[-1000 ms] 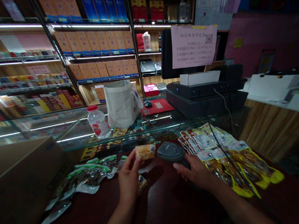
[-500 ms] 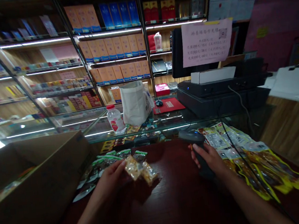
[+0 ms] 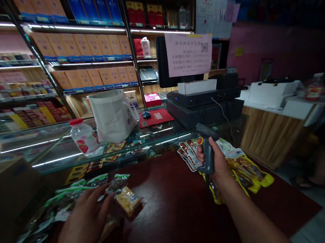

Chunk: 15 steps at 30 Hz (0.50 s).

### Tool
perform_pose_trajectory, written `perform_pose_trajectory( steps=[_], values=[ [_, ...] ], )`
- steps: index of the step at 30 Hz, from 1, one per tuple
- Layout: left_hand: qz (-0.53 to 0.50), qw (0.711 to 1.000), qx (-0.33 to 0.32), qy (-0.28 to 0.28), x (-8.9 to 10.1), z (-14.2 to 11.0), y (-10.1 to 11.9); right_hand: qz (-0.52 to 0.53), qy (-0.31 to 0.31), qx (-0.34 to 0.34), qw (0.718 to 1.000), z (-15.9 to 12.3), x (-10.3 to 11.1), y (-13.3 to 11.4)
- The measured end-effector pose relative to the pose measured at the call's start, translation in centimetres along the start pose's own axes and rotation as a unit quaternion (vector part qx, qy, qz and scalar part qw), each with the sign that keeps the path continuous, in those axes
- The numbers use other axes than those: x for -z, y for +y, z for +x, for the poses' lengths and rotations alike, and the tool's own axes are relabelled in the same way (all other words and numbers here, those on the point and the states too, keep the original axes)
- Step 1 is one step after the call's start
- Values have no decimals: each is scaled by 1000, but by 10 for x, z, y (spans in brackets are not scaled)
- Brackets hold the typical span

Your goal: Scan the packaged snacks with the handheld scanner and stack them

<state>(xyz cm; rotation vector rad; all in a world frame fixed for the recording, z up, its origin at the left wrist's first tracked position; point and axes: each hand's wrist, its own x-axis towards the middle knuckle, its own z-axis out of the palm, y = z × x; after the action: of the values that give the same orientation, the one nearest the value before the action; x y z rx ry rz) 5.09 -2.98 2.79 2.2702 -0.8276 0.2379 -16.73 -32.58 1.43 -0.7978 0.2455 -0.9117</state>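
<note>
Right hand (image 3: 216,158) closed round the grip of a barcode scanner (image 3: 208,153), held upright with its nose turned up, not toward the snack packet (image 3: 127,202), and above the yellow-edged packets (image 3: 243,171). Left hand (image 3: 81,230) open, fingers spread, tips just beside the snack packet; contact cannot be told. Snack packet lies on the dark wood desk (image 3: 170,198), near green-trimmed packets (image 3: 79,192). No barcode legible on it. Hands well apart, so scanner and packet are not lined up.
</note>
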Motion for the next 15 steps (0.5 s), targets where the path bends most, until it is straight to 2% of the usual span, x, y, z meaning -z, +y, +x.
perform_pose_trajectory(
  steps=[3, 5, 7, 9, 11, 15],
  values=[
    [-85, 984, -114, -107, -39, 4, 38, 37, 12, 19, 999, -1, 2, -11],
    [-128, 962, -150, -188, -72, 5, 64, 58, 16, 29, 998, -1, 4, -17],
    [-172, 940, -127, -264, -106, 7, 90, 77, 17, 42, 996, -1, 7, -21],
    [-215, 916, -63, -332, -135, 10, 114, 93, 21, 57, 994, 1, 10, -24],
    [-227, 907, -34, -352, -156, 12, 135, 107, 28, 68, 991, 4, 14, -26],
    [-193, 920, -57, -336, -178, 7, 162, 137, 36, 87, 986, 9, 22, -30]
  ],
)
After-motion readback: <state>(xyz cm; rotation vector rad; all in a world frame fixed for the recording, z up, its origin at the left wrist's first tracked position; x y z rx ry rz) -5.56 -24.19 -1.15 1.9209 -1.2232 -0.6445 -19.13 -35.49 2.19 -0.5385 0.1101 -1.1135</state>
